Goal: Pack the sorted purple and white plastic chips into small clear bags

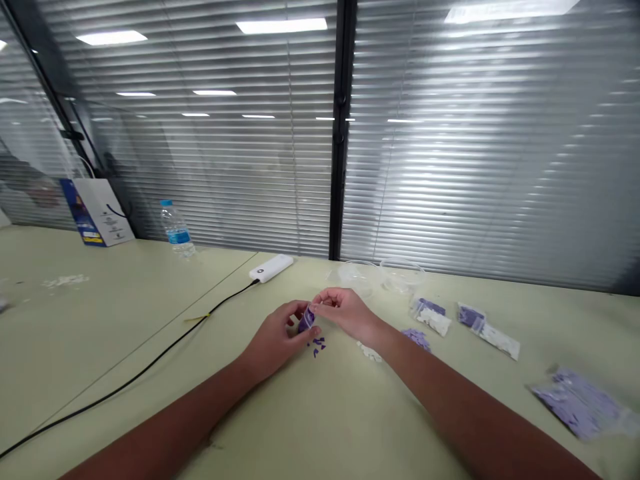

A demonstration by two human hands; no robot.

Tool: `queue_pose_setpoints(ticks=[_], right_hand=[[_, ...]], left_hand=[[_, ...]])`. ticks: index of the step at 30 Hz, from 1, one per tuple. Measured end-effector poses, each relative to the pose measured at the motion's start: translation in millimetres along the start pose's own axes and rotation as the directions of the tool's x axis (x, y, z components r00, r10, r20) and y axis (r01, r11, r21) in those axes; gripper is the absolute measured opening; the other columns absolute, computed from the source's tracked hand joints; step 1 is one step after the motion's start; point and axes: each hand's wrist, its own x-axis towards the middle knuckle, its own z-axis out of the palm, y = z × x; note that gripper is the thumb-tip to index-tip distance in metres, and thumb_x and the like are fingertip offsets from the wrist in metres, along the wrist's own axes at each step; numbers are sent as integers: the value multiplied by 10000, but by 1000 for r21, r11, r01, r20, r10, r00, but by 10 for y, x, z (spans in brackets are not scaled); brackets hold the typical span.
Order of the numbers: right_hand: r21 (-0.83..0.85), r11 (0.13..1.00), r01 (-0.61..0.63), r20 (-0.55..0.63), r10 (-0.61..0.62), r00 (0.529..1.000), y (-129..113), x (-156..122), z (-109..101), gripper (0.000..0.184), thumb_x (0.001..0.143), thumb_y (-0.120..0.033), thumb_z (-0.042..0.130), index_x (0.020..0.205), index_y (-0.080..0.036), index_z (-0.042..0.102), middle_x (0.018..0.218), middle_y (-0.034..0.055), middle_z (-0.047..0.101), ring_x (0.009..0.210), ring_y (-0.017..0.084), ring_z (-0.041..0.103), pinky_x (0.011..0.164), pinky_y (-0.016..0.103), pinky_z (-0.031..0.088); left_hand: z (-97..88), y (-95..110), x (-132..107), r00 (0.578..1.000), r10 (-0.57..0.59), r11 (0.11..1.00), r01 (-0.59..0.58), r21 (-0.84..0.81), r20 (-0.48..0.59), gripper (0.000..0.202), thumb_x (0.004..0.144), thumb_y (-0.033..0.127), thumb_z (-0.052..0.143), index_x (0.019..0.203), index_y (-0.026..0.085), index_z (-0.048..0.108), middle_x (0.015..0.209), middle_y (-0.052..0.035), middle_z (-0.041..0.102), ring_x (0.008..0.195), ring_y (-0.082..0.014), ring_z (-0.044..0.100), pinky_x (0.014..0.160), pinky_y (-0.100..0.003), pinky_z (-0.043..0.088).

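Note:
My left hand [277,340] is closed around a small dark purple object with white bands [306,320], its fingers and thumb on the sides. The object leans a little, and its exact kind is hard to tell. At its upper right edge, the fingertips of my right hand [345,310] are pinched together, touching or nearly touching it; whatever they hold is too small to see. Just below lie several dark purple chips [317,345] on the table. White chips [370,352] and a pile of light purple chips [416,338] show beside my right forearm, which partly hides them.
Clear plastic containers [403,275] stand at the back. To the right lie small bags of purple and white pieces [433,316], another such bag [487,330] and a larger purple bag [580,403]. A white power bank [271,268] with a black cable [170,347], a water bottle [177,230] and a paper bag [103,212] are leftward.

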Motion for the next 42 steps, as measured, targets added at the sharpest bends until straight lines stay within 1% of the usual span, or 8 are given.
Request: queue_pose_setpoints(ticks=[5,9,12,17,24,30,36,42], right_hand=[[50,997,52,-67,-49,997,44,14,4,354,894,-480,640,1023,-177,770,978,58,713,864,165,605,765,267,457],[-17,999,30,-77,-31,997,89,24,-64,404,952,-517,533,961,-177,753,748,7,602,687,124,504,640,249,404],[-122,992,-32,57,40,998,117,-13,-150,387,903,-538,618,858,-168,719,657,-17,523,583,102,427,546,244,334],[-296,953,-58,335,161,928,118,-98,-258,359,724,-468,829,979,-223,766,796,3,647,628,123,529,531,234,371],[-390,920,-31,341,176,924,98,-105,-203,226,777,-358,770,938,-199,764,790,20,655,638,121,523,538,234,359],[-411,911,-40,336,192,922,110,-150,-188,212,831,-377,710,957,-212,755,830,30,671,645,137,523,550,248,365],[-285,956,-74,370,180,911,123,-89,-280,255,892,-439,670,986,-206,715,902,36,665,716,146,539,596,246,387],[7,1000,-30,249,28,968,60,-29,-186,362,922,-533,639,1011,-183,661,853,5,582,734,108,491,666,227,393]], left_hand=[[0,0,0,1000,5,1000,-5,13,-22,346,779,513,753,1097,394,685,983,81,693,866,-59,590,727,-125,433],[-10,-64,50,997,-7,1000,9,22,-83,349,782,548,735,1087,385,689,970,85,708,831,-58,588,729,-131,423],[-27,-136,97,990,-23,999,27,21,-140,388,782,584,711,1095,357,683,968,76,716,784,-59,586,700,-136,419],[-39,-217,135,985,-38,999,41,13,-169,462,761,640,702,1096,323,686,882,70,705,640,-41,533,631,-144,402],[-21,-185,122,989,-23,1000,25,14,-147,470,761,630,709,1117,325,682,944,57,714,686,-45,558,649,-140,423],[-26,-167,95,995,-16,1000,18,22,-94,445,766,621,713,1123,358,670,914,71,682,679,-34,532,629,-125,412],[-29,-133,80,999,-6,999,8,37,-50,479,772,612,709,1164,343,656,959,49,680,707,-44,543,629,-130,419],[-18,-42,13,998,49,997,-50,52,28,389,764,508,766,1113,358,682,1090,41,692,962,-88,620,754,-131,468]])
